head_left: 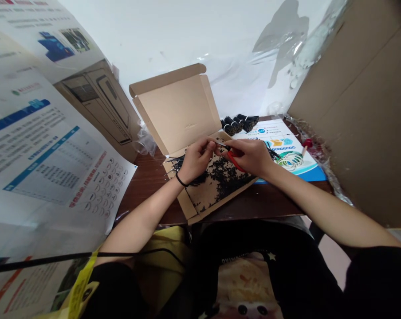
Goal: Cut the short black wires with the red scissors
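Observation:
My right hand (253, 157) is closed around a pair of scissors (234, 161) with red handles; their blades point left toward my other hand. The fingertips of my left hand (198, 158) are pinched together beside the blade tips, and what they hold is too small to make out. Both hands are over an open cardboard box (194, 201), whose lid stands up at the back. Many short black clippings (225, 175) lie scattered across the box floor. Thin black wires (177, 163) with pale ends stick out at the box's left side, partly hidden by my left hand.
Several tied bundles of black wires (235, 125) lie behind the box. To the right, a printed sheet (305, 170) bears pale loops (290, 161). A cardboard wall (363, 110) borders the right, printed posters (54, 146) the left. A dark wooden table (143, 177) lies underneath.

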`<move>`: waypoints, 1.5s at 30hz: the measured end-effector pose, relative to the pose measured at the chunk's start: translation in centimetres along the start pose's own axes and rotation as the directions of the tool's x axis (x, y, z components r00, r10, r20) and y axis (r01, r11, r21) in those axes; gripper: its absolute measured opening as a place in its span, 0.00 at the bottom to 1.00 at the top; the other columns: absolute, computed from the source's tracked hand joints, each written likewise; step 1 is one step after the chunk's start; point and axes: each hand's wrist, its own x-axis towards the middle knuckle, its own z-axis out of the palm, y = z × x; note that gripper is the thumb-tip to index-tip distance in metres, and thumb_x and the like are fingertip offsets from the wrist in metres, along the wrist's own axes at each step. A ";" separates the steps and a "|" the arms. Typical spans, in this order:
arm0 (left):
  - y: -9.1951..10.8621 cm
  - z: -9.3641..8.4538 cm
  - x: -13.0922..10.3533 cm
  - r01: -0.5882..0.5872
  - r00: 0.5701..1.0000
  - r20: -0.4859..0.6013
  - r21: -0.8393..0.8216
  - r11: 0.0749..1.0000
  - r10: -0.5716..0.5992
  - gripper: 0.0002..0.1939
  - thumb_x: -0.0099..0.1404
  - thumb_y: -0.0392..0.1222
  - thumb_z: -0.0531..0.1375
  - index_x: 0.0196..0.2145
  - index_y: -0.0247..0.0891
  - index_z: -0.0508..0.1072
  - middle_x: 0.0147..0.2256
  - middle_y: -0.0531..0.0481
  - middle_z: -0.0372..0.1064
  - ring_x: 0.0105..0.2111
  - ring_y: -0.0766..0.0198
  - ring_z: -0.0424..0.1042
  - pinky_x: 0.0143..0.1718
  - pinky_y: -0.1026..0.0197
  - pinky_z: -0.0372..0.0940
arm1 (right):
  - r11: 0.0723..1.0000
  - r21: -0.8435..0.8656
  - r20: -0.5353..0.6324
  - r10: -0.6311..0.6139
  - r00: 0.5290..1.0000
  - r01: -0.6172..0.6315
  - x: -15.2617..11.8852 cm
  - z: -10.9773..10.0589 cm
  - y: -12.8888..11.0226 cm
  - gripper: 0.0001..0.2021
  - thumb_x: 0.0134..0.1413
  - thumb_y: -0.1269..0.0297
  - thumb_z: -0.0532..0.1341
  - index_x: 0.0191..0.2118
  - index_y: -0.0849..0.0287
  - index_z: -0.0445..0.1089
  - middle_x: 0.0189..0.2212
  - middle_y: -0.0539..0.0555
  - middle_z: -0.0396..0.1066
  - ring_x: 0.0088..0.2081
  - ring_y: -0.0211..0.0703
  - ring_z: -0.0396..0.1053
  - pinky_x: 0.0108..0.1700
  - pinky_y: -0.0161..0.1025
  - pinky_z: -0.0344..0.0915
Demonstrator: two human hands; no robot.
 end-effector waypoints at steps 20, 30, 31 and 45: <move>-0.5 0.0 0.0 0.024 0.999 0.023 0.081 0.996 -0.026 0.15 0.69 0.46 0.51 0.32 0.36 0.70 0.28 0.50 0.73 0.25 0.72 0.66 0.28 0.66 0.62 | 0.995 -0.073 0.066 0.078 0.995 -0.073 0.0 0.4 0.7 0.14 0.54 0.56 0.57 0.38 0.55 0.76 0.23 0.52 0.72 0.25 0.38 0.64 0.28 0.37 0.54; -0.2 0.3 0.2 0.134 0.991 0.020 -0.232 0.963 -0.133 0.15 0.66 0.52 0.54 0.34 0.36 0.67 0.31 0.47 0.75 0.29 0.70 0.72 0.34 0.64 0.67 | 0.834 0.446 0.138 0.294 0.946 -0.324 0.4 -0.5 -0.2 0.15 0.52 0.53 0.59 0.37 0.59 0.73 0.23 0.50 0.72 0.25 0.35 0.66 0.29 0.35 0.61; -0.1 0.3 0.2 0.131 0.991 0.010 -0.218 0.967 -0.132 0.15 0.66 0.52 0.55 0.34 0.36 0.68 0.33 0.47 0.74 0.32 0.69 0.72 0.36 0.63 0.67 | 0.797 0.499 0.157 0.302 0.940 -0.340 0.4 -0.5 -0.3 0.15 0.51 0.53 0.60 0.37 0.59 0.73 0.23 0.50 0.72 0.24 0.35 0.66 0.29 0.35 0.62; -0.7 0.5 0.2 0.059 0.997 0.064 -0.238 0.969 -0.045 0.10 0.60 0.48 0.62 0.33 0.39 0.77 0.44 0.45 0.70 0.47 0.62 0.69 0.45 0.59 0.67 | 0.737 0.609 0.238 0.182 0.954 -0.292 0.3 -0.4 -1.0 0.21 0.44 0.56 0.65 0.45 0.57 0.69 0.25 0.47 0.70 0.27 0.34 0.64 0.31 0.35 0.62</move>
